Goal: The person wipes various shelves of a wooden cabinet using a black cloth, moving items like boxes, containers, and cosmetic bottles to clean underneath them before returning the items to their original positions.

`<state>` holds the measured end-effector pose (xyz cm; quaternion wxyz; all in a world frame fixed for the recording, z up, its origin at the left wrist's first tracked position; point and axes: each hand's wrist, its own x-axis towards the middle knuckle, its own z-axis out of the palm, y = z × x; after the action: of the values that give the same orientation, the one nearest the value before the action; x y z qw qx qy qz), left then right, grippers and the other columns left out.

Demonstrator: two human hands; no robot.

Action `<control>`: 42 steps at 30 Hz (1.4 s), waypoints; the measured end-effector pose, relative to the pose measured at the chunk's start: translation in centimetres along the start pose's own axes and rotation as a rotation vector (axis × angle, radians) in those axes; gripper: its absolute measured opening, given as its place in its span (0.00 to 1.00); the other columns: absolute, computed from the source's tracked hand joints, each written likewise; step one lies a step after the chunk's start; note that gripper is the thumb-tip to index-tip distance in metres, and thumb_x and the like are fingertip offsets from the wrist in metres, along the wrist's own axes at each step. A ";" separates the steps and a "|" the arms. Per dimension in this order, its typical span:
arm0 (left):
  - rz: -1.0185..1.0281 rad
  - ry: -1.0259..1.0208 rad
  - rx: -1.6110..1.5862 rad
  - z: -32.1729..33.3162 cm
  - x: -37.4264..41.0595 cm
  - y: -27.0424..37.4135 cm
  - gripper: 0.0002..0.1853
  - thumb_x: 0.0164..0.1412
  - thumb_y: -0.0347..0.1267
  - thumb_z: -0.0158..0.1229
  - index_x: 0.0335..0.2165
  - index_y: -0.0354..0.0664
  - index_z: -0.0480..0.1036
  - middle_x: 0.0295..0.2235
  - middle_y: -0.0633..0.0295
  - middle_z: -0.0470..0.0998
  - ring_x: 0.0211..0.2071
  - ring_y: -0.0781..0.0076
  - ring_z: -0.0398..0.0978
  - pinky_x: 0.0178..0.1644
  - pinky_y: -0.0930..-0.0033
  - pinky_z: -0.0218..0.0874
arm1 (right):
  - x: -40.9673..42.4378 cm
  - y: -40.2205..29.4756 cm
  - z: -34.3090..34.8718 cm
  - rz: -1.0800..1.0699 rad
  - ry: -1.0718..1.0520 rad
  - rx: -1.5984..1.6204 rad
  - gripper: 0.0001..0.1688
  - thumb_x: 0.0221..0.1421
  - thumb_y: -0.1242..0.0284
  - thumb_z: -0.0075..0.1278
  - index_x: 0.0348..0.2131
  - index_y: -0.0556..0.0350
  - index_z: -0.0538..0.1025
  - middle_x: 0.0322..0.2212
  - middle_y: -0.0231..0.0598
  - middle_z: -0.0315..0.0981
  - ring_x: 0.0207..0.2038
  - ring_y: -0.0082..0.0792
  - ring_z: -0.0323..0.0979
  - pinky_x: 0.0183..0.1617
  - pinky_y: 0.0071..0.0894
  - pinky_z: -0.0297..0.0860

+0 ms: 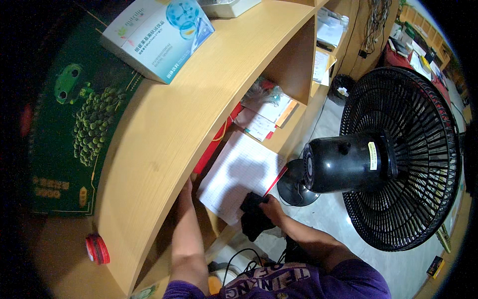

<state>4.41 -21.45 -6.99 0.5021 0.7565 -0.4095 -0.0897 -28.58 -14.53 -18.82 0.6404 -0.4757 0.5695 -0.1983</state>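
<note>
My right hand (272, 210) grips a bunched black cloth (255, 218) at the lower right edge of an opened pad of grid-lined paper (239, 168). A thin red strip (275, 182) sticks out along the pad's right side, just above this hand. My left hand (186, 187) reaches into the wooden shelf below the curved counter, beside a long red object (209, 155). Its fingers are hidden under the counter's edge, so what they touch does not show.
The curved wooden counter (179, 123) overhangs the shelf. On it stand a white and blue carton (160, 41) and a red tape roll (98, 249). Papers (257, 125) and a plastic bag (263, 93) lie deeper in. A large black fan (347, 164) stands close at the right.
</note>
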 end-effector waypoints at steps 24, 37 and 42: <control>-0.084 -0.079 0.073 -1.0 -0.8 3.5 0.39 0.50 0.40 0.68 0.55 0.34 0.61 0.57 0.49 0.64 0.57 0.58 0.62 0.62 0.60 0.50 | -1.3 -2.1 -0.5 -0.048 -0.022 -0.042 0.21 0.43 0.75 0.53 0.40 0.67 0.72 0.29 0.49 0.75 0.31 0.39 0.73 0.36 0.37 0.69; 0.110 -0.184 0.035 6.5 3.0 -1.3 0.37 0.53 0.40 0.63 0.56 0.33 0.61 0.56 0.51 0.64 0.57 0.58 0.62 0.62 0.59 0.50 | -2.2 -2.9 -1.6 -0.074 -0.026 -0.014 0.19 0.46 0.71 0.52 0.39 0.60 0.69 0.36 0.55 0.72 0.42 0.53 0.71 0.46 0.43 0.67; -0.042 -0.205 -0.470 -0.4 9.9 -13.0 0.40 0.50 0.42 0.66 0.57 0.35 0.60 0.56 0.54 0.65 0.56 0.60 0.63 0.60 0.60 0.52 | -3.3 -5.9 -0.4 -0.113 -0.090 -0.078 0.25 0.41 0.71 0.55 0.40 0.67 0.72 0.34 0.56 0.75 0.38 0.48 0.74 0.43 0.42 0.68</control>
<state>17.96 -26.07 -14.90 0.6178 0.6143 -0.4105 -0.2690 -28.13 -14.83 -12.03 0.6342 -0.5400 0.5196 -0.1904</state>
